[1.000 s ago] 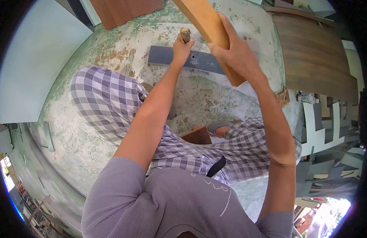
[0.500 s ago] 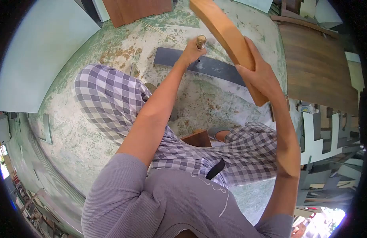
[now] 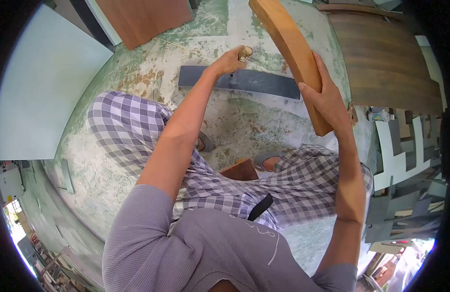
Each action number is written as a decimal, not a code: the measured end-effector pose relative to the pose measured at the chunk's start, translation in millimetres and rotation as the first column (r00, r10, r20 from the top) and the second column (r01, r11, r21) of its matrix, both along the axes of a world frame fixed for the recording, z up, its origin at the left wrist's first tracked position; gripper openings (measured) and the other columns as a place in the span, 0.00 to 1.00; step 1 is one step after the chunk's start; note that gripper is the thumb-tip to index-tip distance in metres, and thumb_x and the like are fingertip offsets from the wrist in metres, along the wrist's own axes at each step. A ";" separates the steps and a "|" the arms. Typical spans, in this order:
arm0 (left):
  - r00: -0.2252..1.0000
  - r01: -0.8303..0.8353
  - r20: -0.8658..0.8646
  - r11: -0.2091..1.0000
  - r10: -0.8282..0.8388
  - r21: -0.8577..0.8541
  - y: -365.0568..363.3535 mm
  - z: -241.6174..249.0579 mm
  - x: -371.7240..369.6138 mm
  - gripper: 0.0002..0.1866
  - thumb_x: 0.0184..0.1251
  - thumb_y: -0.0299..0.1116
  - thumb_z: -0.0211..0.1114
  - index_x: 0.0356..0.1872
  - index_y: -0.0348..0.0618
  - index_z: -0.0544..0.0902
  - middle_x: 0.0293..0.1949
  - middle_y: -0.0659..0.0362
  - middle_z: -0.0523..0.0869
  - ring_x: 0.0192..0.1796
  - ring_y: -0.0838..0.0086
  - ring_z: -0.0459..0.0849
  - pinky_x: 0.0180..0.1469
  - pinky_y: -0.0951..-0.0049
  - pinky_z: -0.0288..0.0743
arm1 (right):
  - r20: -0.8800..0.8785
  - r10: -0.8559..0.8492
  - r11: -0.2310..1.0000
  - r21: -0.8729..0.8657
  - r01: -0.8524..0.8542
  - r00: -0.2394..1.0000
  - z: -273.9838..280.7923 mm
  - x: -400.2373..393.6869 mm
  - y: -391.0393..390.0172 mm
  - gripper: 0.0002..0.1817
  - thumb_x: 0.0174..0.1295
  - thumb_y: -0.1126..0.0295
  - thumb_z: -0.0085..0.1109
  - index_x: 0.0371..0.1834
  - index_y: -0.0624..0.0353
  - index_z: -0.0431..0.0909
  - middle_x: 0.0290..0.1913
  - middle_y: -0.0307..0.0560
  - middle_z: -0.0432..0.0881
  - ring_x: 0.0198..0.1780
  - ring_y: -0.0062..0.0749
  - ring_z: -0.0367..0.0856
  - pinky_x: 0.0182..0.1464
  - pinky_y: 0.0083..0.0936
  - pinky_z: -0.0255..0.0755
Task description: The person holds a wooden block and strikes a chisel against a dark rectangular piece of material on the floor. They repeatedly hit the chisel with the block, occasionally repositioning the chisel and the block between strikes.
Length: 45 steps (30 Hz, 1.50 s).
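My left hand (image 3: 229, 63) is closed around a wooden-handled chisel (image 3: 245, 52), whose round, worn handle end points up at me. Below the fist a small dark tip shows against a long dark grey board (image 3: 264, 84) on the floor; most of the blade is hidden. Raised to the right, my right hand (image 3: 327, 100) grips a thick, slightly curved wooden block (image 3: 290, 46) near its lower end. The block's upper end reaches the top of the view, apart from the chisel handle.
A small brown wood block (image 3: 240, 170) lies between my feet. A brown panel (image 3: 147, 19) and a pale panel (image 3: 45, 82) stand at the left. To the right are a large brown board (image 3: 385, 63) and stacked offcuts (image 3: 405, 194). A ribbed hose (image 3: 71, 219) runs along the left.
My view has shifted a little, so the surroundings sit differently. The wooden block in my right hand is slightly farther right of the chisel. Both hands keep their hold.
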<state>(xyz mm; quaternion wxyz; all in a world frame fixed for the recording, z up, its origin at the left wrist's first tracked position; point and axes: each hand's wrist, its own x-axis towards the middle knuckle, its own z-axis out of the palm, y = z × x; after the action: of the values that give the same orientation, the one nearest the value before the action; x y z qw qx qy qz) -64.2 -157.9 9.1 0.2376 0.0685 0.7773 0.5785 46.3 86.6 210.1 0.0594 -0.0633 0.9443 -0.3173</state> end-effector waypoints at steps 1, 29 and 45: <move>1.000 0.006 -0.005 1.000 -0.006 -0.002 3.4 4.0 -0.7 0.31 0.51 0.29 0.63 0.61 0.45 0.71 0.44 0.59 0.82 0.42 0.72 0.77 0.47 0.77 0.72 | -0.005 -0.006 1.000 -0.002 0.006 1.000 0.6 1.5 0.6 0.43 0.54 0.53 0.59 0.74 0.42 0.51 0.60 0.61 0.74 0.57 0.55 0.77 0.58 0.39 0.70; 0.916 0.349 -0.167 0.930 -0.365 -0.120 24.5 -12.1 -17.1 0.34 0.52 0.25 0.61 0.65 0.41 0.68 0.48 0.55 0.82 0.47 0.69 0.78 0.54 0.72 0.72 | 0.026 -0.197 0.937 -0.288 0.196 0.980 -126.9 60.0 -47.4 0.48 0.53 0.61 0.62 0.76 0.47 0.43 0.60 0.64 0.72 0.57 0.55 0.76 0.57 0.37 0.71; 0.911 0.329 -0.202 0.928 -0.360 -0.175 32.5 -7.8 -19.3 0.27 0.62 0.32 0.64 0.62 0.42 0.69 0.53 0.55 0.81 0.57 0.69 0.75 0.60 0.67 0.67 | 0.085 -0.275 0.899 -0.330 0.288 0.958 -131.8 56.9 -50.6 0.50 0.52 0.63 0.63 0.75 0.49 0.41 0.58 0.66 0.73 0.57 0.60 0.76 0.57 0.39 0.71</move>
<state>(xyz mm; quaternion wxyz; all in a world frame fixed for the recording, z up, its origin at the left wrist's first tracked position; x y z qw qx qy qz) -83.6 -125.4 1.3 0.2484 0.2549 0.8130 0.4608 103.2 36.0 78.3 0.0184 0.0704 0.8734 -0.4815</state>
